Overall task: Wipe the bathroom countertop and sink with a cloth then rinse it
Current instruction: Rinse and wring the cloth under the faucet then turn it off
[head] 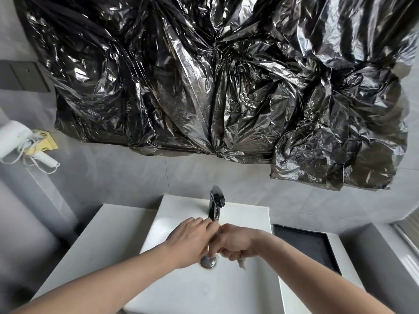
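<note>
Both hands meet over the white sink [181, 288], directly under the spout of the chrome tap [216, 203]. The right hand [238, 242] is curled into a clenched grip on a small pale cloth [242, 263]; only a wet, crumpled end of it shows, hanging out below the fingers, while the rest is hidden inside the fist. The left hand [192, 239] lies just beside it, fingers stretched toward the right hand and touching it near the knuckles; whether its grip also pinches part of the cloth cannot be told, since the fingertips are covered where the two hands overlap. The cloth sits over the basin, a little to the right of the chrome drain [208, 261], which is partly covered by the left hand.

The sink stands on a white counter [95, 241] that runs out to the left. To the right of the sink lies a dark rectangular tray [308, 245]. Crinkled black plastic sheeting [215, 87] covers the wall above the tap. At the left wall hangs a white hair dryer [15, 137] with its cord looped below it
</note>
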Action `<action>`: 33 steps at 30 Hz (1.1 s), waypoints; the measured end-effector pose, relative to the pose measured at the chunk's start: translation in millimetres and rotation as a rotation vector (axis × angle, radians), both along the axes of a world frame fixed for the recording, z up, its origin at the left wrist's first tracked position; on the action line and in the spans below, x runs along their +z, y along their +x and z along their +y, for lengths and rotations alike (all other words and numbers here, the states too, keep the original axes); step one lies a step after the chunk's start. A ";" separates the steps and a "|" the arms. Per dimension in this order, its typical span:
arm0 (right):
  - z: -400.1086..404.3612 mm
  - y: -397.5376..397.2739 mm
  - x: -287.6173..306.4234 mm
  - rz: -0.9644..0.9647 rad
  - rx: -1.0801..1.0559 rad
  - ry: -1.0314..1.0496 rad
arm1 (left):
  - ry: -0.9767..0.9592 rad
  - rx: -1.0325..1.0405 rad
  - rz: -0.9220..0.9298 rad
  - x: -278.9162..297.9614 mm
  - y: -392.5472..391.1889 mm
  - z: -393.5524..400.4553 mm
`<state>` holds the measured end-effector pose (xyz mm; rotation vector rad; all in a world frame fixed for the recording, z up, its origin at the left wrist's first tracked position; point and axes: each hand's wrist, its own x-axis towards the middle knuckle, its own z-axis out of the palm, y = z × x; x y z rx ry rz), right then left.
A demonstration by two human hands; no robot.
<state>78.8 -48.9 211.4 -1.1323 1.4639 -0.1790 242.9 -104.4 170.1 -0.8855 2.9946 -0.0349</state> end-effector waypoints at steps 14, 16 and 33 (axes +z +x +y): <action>-10.9 18.2 -34.9 0.904 0.368 -0.671 | 0.532 0.450 -0.209 24.3 -24.9 -18.9; -9.4 14.8 -39.4 0.886 0.380 -0.736 | 0.659 0.447 -0.211 21.4 -22.9 -22.4; 6.1 -23.7 1.5 -0.239 -0.031 -0.082 | -0.055 -0.216 0.265 10.7 19.1 1.8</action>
